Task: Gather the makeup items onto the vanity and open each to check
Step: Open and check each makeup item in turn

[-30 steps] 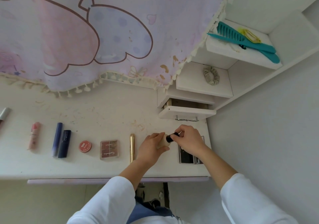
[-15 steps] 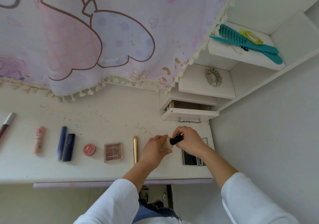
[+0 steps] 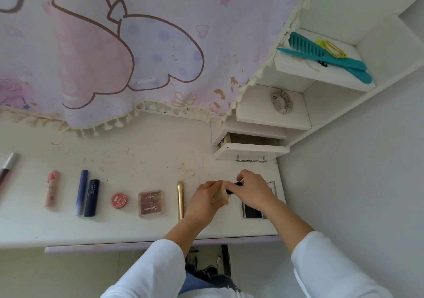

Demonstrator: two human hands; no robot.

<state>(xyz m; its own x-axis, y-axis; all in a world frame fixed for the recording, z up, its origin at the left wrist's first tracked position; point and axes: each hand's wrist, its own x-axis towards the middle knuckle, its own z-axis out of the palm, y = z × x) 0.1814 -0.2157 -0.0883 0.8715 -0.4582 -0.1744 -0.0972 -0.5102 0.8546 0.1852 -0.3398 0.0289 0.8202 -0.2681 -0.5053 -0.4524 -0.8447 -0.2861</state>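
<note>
A beige foundation bottle (image 3: 220, 194) is gripped in my left hand (image 3: 206, 200) above the white vanity top (image 3: 137, 160). My right hand (image 3: 251, 190) pinches its black cap (image 3: 232, 187); I cannot tell whether the cap is on or off. Lined up to the left lie a gold tube (image 3: 180, 200), an eyeshadow palette (image 3: 151, 203), a round red pot (image 3: 118, 200), a dark blue lipstick (image 3: 92, 198), a blue tube (image 3: 81, 192), a pink tube (image 3: 51, 188) and a silver-capped gloss (image 3: 6, 167). A dark compact (image 3: 252, 210) lies partly under my right wrist.
A small drawer (image 3: 251, 151) stands pulled out at the back right. Shelves above hold a scrunchie (image 3: 282, 101) and teal combs (image 3: 321, 55). A printed cloth (image 3: 114, 57) hangs over the back of the vanity. The wall closes in on the right.
My hands stay together on the bottle and cap, with the right hand's fingers shifting slightly around the cap. The view has tilted a little; the items on the vanity have not moved.
</note>
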